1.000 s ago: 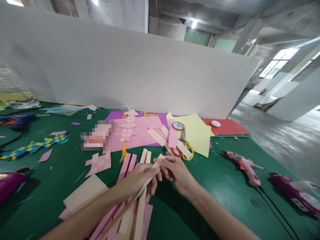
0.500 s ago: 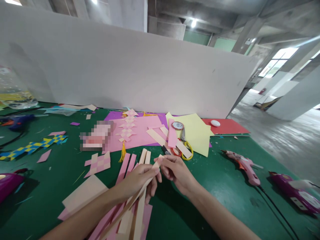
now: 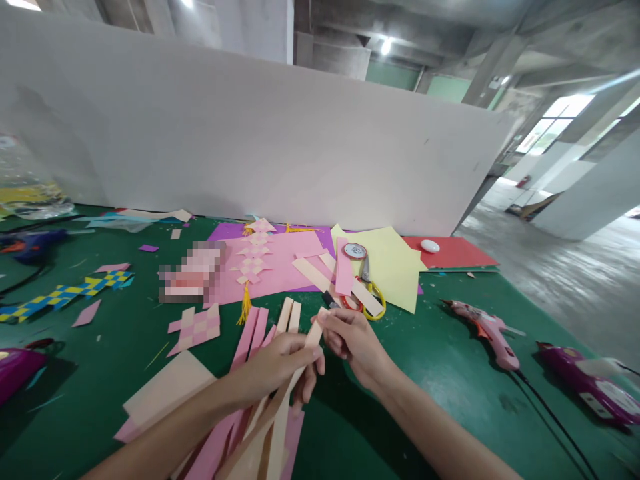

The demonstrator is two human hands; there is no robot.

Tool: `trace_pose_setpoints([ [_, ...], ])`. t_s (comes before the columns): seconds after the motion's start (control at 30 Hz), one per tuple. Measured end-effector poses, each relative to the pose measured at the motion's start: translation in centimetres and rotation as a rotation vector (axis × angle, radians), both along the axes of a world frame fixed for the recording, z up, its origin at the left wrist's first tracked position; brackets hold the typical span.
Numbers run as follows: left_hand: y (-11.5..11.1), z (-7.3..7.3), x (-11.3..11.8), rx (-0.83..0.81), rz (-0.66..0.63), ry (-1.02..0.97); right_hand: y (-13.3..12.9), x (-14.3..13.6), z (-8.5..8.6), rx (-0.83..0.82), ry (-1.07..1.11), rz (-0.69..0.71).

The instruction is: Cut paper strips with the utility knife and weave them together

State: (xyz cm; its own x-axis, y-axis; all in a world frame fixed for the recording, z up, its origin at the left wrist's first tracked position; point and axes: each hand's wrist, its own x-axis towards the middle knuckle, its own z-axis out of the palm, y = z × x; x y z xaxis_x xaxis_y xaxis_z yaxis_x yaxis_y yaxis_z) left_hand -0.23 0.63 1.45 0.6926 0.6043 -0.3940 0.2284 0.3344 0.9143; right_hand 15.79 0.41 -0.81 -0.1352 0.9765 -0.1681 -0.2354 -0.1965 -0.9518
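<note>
A cream paper strip runs through both hands. My left hand is closed on it, thumb pressing from above. Fingertips of my right hand pinch the strip's upper end. Beneath my left hand and forearm lie more cream strips and pink strips, pointing away from me. Left of them are a cream paper square and a small pink-and-cream woven piece. Farther back, a woven pink-and-cream paper chain with a yellow tassel rests on a pink sheet.
Yellow-handled scissors and a tape roll lie on paper beyond my right hand. To the right are a pink glue gun and a purple tool. A blue-and-yellow woven strip lies left. A white panel stands behind.
My left hand has slid slightly down along the cream strip, so more of its upper end shows between the hands. The strips under my left forearm have shifted a little.
</note>
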Motion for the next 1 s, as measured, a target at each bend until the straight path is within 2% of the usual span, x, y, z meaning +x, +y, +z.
trace_pose_setpoints([
  [0.13,-0.3,0.3,0.3,-0.006,-0.032,-0.007,0.1,0.2,0.1,0.003,0.016,-0.013],
  [0.37,-0.7,0.7,0.5,-0.05,0.023,-0.023,0.4,0.6,0.4,0.022,0.028,-0.033],
  [0.73,-0.6,-0.3,0.1,-0.078,-0.032,-0.106,0.6,0.8,0.4,0.104,0.015,-0.149],
  [0.83,-0.5,-0.4,0.1,-0.083,-0.027,-0.108,0.6,0.9,0.6,0.079,0.002,-0.078],
  [1.0,-0.5,-0.7,0.1,-0.088,0.03,-0.12,0.2,1.0,0.8,-0.016,-0.126,0.212],
])
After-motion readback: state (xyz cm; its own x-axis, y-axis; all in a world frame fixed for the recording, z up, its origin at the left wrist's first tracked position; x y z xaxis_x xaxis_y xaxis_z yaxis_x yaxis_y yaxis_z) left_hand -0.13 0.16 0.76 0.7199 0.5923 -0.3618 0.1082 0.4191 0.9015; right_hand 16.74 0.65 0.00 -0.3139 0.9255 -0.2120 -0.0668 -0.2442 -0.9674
